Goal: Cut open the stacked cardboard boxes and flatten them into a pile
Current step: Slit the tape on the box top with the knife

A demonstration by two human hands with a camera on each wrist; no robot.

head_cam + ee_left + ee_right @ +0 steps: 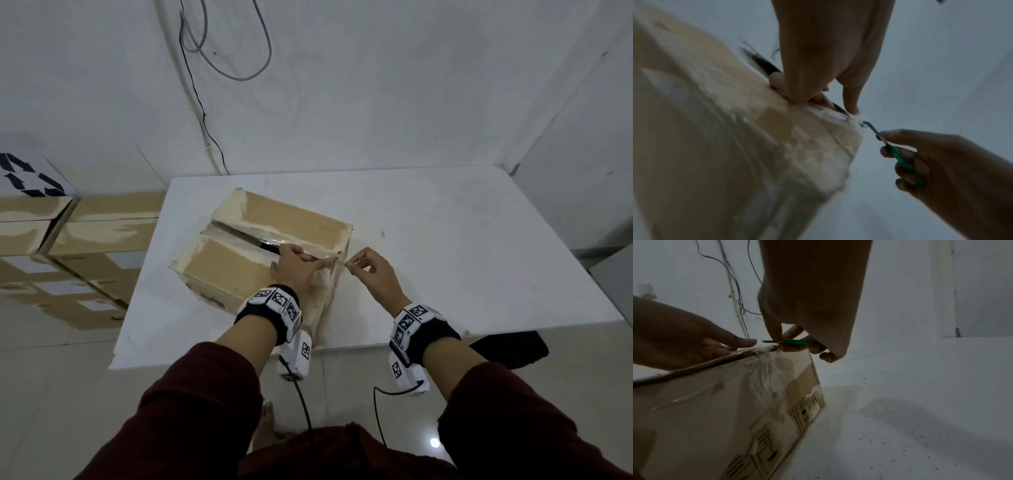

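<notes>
- On the white desk (445, 257), a taped cardboard box (239, 267) sits at centre, its top seam split open.
- Left hand (291, 270) presses relaxed, extended fingers on the box's top edge at 3 o'clock.
- Right hand (373, 270), just beside it, pinches a green-handled cutter (797, 342), blade at the corner.
- More stacked boxes (85, 246) stand at 9 o'clock.

Dim, flat indoor light; soft blur and wide-angle warping at edges; floor glare spot (434, 442).
</notes>
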